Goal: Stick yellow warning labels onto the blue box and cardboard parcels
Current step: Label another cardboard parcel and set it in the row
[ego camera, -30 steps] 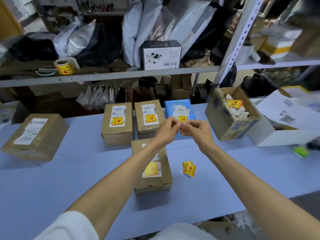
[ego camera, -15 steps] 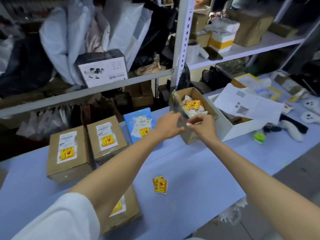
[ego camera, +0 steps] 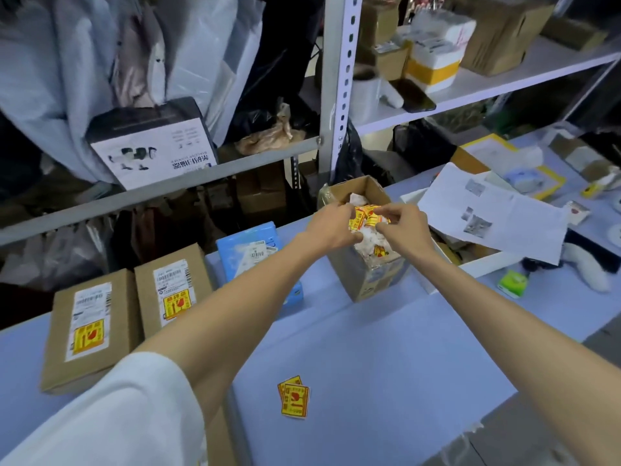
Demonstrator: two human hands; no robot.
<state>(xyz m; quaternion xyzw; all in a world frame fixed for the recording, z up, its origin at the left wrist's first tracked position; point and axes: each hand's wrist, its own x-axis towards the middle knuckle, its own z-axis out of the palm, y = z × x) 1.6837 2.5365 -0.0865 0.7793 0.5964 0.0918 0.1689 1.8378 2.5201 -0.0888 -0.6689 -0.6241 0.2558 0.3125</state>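
Both hands are meeting over the open carton [ego camera: 369,277] at the desk's [ego camera: 369,348] far edge, where the yellow labels [ego camera: 364,215] are lying heaped directly under the fingertips. The right hand [ego camera: 405,227] is pinching at the heap's top. The left hand [ego camera: 331,227] is curling in beside it, its grip hidden. The blue box [ego camera: 247,245] is sitting just left of the carton, nearer the left hand.

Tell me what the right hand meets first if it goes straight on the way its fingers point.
The right hand meets the yellow labels in the open cardboard box at once; just beyond, probably the left hand, depth unclear.
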